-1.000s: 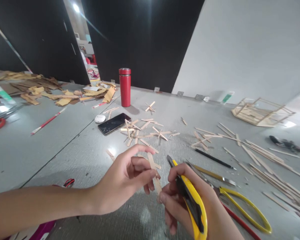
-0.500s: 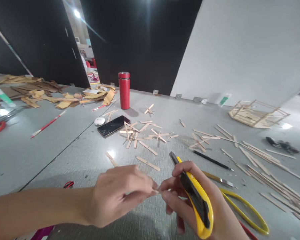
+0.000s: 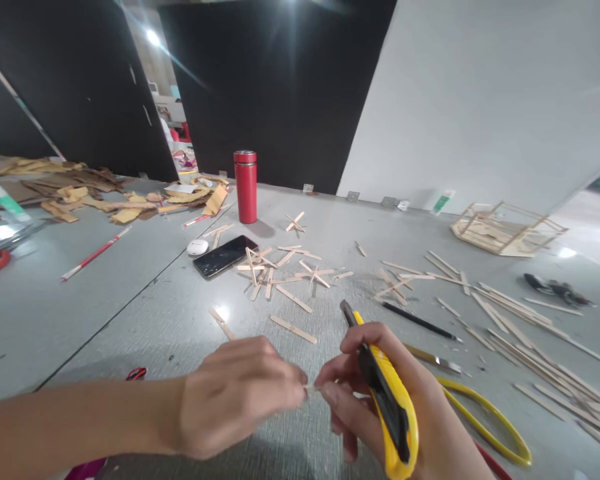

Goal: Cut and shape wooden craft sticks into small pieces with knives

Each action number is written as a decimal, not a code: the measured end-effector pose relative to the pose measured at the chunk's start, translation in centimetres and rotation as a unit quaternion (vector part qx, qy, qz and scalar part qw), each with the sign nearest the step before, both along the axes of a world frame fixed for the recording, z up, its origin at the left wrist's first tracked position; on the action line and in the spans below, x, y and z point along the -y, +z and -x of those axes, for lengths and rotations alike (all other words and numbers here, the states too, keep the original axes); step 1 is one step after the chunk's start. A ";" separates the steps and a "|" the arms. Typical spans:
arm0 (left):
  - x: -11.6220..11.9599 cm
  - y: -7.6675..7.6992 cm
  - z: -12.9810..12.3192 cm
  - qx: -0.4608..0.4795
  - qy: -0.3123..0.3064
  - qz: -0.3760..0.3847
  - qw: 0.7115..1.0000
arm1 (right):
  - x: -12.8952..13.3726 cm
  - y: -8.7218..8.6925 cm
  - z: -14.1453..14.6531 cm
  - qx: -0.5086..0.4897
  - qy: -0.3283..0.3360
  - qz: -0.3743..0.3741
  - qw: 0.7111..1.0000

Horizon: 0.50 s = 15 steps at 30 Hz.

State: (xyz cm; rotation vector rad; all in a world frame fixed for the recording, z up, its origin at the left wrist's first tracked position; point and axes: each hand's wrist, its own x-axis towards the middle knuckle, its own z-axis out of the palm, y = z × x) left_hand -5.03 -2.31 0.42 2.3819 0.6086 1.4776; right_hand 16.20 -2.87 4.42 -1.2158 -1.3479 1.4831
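Note:
My left hand [image 3: 245, 397] is closed, its fingertips pinched at a tiny pale sliver [image 3: 310, 387] between the two hands; most of what it grips is hidden. Close on the right, my right hand [image 3: 370, 393] holds a yellow and black utility knife [image 3: 390, 400] against its palm, the knife's tip pointing up and away. Thumb and forefinger of that hand meet near the same sliver. Just beyond the hands lies a flat wooden stick [image 3: 293, 329], with another stick [image 3: 222, 323] by my left hand.
A red flask [image 3: 246, 187], a black phone [image 3: 225, 257] and a white earbud case [image 3: 197, 248] stand or lie beyond. Wooden sticks [image 3: 525, 313] spread rightward near a wooden frame model [image 3: 505, 230]. Yellow-handled scissors [image 3: 485, 420] are beside my right hand; torn cardboard [image 3: 70, 193] lies far left.
My fingertips are slightly farther apart, with my left hand shifted a little left. The knife remains in my right hand. The whole view has shifted slightly.

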 end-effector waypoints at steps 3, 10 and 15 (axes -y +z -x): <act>-0.9 0.4 -0.6 0.037 0.023 0.254 0.966 | -0.5 0.0 -0.7 0.089 -0.020 -0.029 0.995; -3.5 -1.6 -1.3 -0.082 -0.014 0.453 0.888 | -1.8 0.3 -4.4 0.261 -0.040 -0.182 0.947; -3.1 -2.7 -1.2 -0.171 -0.017 0.372 0.912 | -1.5 -1.2 -5.6 0.320 0.017 -0.248 0.914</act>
